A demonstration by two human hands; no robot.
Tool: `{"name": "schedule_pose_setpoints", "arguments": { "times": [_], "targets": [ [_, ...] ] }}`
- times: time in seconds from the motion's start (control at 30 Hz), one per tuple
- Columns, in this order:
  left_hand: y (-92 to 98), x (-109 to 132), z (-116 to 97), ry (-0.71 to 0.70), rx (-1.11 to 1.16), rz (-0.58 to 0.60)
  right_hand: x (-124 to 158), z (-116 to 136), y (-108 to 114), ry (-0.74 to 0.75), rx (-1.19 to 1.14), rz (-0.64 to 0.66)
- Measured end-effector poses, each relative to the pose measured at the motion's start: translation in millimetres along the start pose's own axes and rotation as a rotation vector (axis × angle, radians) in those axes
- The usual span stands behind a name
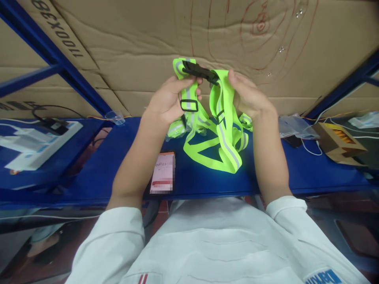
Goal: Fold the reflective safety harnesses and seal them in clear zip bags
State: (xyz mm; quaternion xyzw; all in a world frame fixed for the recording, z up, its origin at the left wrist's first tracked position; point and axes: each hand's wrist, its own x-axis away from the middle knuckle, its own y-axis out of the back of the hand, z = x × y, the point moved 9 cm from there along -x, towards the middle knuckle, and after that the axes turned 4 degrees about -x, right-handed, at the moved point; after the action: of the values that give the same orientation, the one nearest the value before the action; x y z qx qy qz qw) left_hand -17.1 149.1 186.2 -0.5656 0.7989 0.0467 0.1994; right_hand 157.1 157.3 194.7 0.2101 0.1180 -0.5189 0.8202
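A neon-yellow reflective harness (227,146) with grey stripes hangs between my hands above the blue table. My left hand (173,96) is closed on its strap, just below the black buckle (201,71) and beside a black strap adjuster (189,105). My right hand (247,92) grips the strap on the buckle's other side, its thumb on the yellow band and its other fingers mostly hidden. The buckle's two halves look joined. Lower loops of the harness droop toward the tabletop. Behind it lie more yellow straps (176,129), partly in clear plastic.
A phone (162,172) lies near the front edge of the blue table (195,183). A clear cup (115,117) and a power strip (44,146) are at left. Plastic bags (297,127) and an opened cardboard box (340,142) sit at right. Cardboard (142,35) forms the back wall.
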Motion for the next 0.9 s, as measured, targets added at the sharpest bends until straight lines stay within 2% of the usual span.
{"name": "schedule_pose_setpoints", "arguments": {
  "times": [0.1, 0.17, 0.33, 0.4, 0.53, 0.6, 0.77, 0.9],
  "targets": [
    [-12.6, 9.4, -10.5, 0.004, 0.062, 0.062, -0.6, -6.2, -2.1, -0.057, -0.214, 0.013],
    [-19.1, 15.7, -16.8, 0.009, 0.11, 0.093, 0.4, -4.1, 1.1, -0.052, -0.241, 0.003],
    [-27.0, 21.6, -23.1, -0.021, 0.149, 0.182, 9.5, 28.0, 20.1, 0.131, 0.03, -0.162],
    [-24.8, 20.6, -20.2, -0.018, 0.125, 0.168, 15.6, 44.2, 18.1, 0.202, 0.124, -0.17],
    [-19.7, 19.9, -15.7, -0.004, 0.037, 0.108, 27.0, 63.4, -10.1, 0.26, 0.185, 0.086],
    [-23.4, 22.3, -20.2, -0.042, 0.049, 0.145, 32.4, 64.7, -18.5, 0.222, 0.188, 0.178],
    [-32.0, 29.8, -27.4, -0.094, 0.058, 0.28, 41.5, 61.2, -20.9, 0.068, 0.127, 0.251],
    [-34.3, 32.6, -25.8, -0.118, 0.058, 0.371, 43.9, 64.3, -25.0, 0.077, 0.055, 0.286]
  ]
}}
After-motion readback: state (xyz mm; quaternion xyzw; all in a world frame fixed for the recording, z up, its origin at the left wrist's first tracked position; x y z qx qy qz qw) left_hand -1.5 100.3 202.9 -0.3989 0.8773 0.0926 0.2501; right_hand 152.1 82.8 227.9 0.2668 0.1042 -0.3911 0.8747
